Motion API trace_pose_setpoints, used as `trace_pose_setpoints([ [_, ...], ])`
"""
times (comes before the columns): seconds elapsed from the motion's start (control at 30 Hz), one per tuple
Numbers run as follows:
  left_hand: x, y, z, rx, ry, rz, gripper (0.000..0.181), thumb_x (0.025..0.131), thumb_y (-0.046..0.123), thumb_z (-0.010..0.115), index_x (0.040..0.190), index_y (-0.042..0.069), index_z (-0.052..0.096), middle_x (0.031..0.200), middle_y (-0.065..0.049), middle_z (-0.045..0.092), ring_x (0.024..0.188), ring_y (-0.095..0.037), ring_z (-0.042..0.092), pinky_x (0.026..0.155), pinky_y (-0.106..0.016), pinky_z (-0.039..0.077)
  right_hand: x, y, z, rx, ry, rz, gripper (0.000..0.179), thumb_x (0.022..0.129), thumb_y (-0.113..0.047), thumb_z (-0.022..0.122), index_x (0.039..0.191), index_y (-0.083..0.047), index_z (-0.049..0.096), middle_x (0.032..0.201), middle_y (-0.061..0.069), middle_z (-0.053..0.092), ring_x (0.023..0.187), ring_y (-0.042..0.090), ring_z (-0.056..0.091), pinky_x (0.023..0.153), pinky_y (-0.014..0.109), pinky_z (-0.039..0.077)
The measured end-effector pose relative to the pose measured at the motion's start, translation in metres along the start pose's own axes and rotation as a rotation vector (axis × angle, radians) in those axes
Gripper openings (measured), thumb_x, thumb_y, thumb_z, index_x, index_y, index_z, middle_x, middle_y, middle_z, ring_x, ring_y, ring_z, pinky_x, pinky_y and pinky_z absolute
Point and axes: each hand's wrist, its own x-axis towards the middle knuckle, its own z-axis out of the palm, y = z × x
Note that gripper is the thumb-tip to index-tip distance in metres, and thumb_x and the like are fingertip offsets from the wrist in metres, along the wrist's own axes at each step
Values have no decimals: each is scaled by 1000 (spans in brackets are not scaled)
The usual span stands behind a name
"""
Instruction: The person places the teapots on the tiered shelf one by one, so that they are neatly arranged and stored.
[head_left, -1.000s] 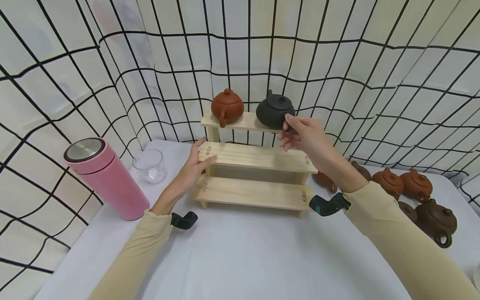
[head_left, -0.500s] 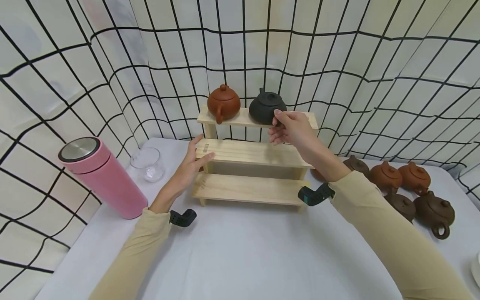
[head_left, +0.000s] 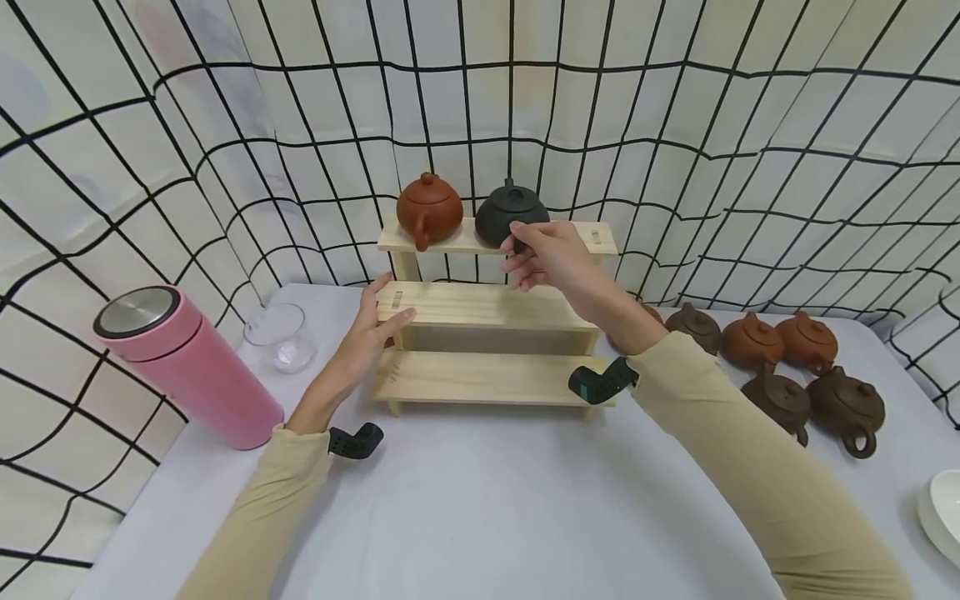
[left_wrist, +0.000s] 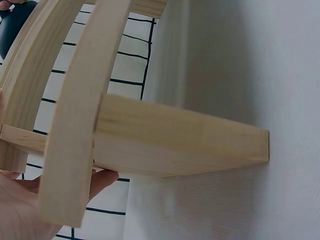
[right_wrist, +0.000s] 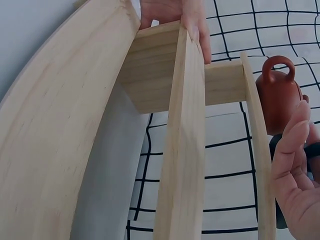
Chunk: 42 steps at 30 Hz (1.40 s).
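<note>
A three-tier wooden display stand (head_left: 480, 304) stands on a white cloth. At the left end of its middle tier, my left hand (head_left: 362, 343) grips the board, thumb on top; the left wrist view shows fingers behind the wood. On the top tier, my right hand (head_left: 553, 260) pinches the handle of a black teapot (head_left: 504, 208), which appears to rest on the board. To its left sits a reddish-brown teapot (head_left: 430, 208), handle toward me. In the right wrist view, my right hand (right_wrist: 294, 175) mostly hides the black teapot.
Left of the stand are a pink thermos (head_left: 197, 367) and a clear glass cup (head_left: 281, 337). Several brown and reddish teapots (head_left: 846, 408) group at the right. A white bowl (head_left: 941, 508) shows at the right edge. Black wire grid (head_left: 667, 150) encloses the back and sides.
The black teapot has shifted slightly left, closer to the reddish-brown one and turned a little, with my right hand on its handle. My left hand stays on the stand. The head view has swung right.
</note>
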Motion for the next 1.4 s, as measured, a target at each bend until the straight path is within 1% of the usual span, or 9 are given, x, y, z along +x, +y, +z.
trace_pose_setpoints([
  [0.13, -1, -1, -1, 1, 3, 8, 77, 111, 17, 48, 165, 7, -6, 167, -27, 16, 144, -37, 32, 122, -54, 22, 2, 3, 4, 15, -6, -7, 37, 113, -23, 47, 112, 11, 62, 75, 5, 68, 58, 12, 63, 59, 22, 53],
  [0.27, -2, -1, -2, 16, 3, 20, 78, 110, 18, 48, 165, 6, -5, 168, -26, 14, 146, -36, 29, 123, -53, 19, 1, 5, 5, 38, -8, -15, 36, 113, -24, 48, 111, 8, 63, 78, 5, 68, 60, 12, 63, 61, 22, 53],
  [0.43, -2, -2, -2, 32, 8, 26, 79, 110, 20, 49, 165, 6, -5, 169, -26, 12, 152, -36, 22, 125, -53, 14, -5, 8, 5, 74, -37, -30, 38, 113, -24, 47, 124, 10, 60, 88, 6, 66, 67, 12, 64, 66, 22, 53],
  [0.6, -1, -2, -3, 31, 13, 20, 79, 110, 21, 49, 165, 7, -5, 168, -27, 14, 151, -36, 24, 125, -52, 14, -15, 12, 3, 82, -19, -50, 37, 114, -23, 45, 138, 4, 52, 102, 11, 66, 72, 14, 68, 71, 23, 56],
  [0.73, -1, -2, -3, 30, 12, 20, 79, 110, 21, 49, 166, 7, -5, 168, -28, 14, 150, -37, 25, 125, -53, 15, -30, 18, -5, 34, 19, -47, 40, 113, -27, 46, 145, -4, 47, 115, 15, 65, 78, 16, 70, 76, 25, 56],
  [0.93, -1, -2, -4, 28, 10, 17, 79, 110, 20, 49, 165, 7, -5, 168, -27, 13, 149, -38, 26, 125, -53, 16, -65, 33, -27, -153, 21, -52, 35, 112, -22, 49, 140, -2, 50, 117, 15, 62, 88, 21, 68, 79, 28, 56],
  [1.1, -2, -2, -5, 34, 21, 24, 79, 110, 20, 49, 165, 6, -5, 169, -26, 11, 154, -35, 19, 126, -51, 11, -98, 48, -51, -275, 24, -43, 32, 112, -22, 50, 133, 1, 54, 110, 12, 66, 87, 19, 67, 76, 28, 56],
  [1.3, -2, -2, -4, 25, 15, 17, 78, 110, 19, 48, 165, 6, -5, 168, -28, 14, 150, -37, 24, 125, -52, 14, -133, 73, -97, -333, 94, -68, 32, 112, -25, 52, 129, 2, 56, 106, 8, 67, 89, 17, 65, 74, 27, 56],
  [1.4, -2, -1, -1, 20, 11, 19, 77, 111, 19, 48, 165, 5, -5, 168, -27, 13, 151, -38, 23, 125, -53, 13, -149, 84, -126, -373, 165, -50, 29, 112, -29, 50, 127, -5, 58, 106, -1, 69, 89, 13, 65, 75, 24, 57],
])
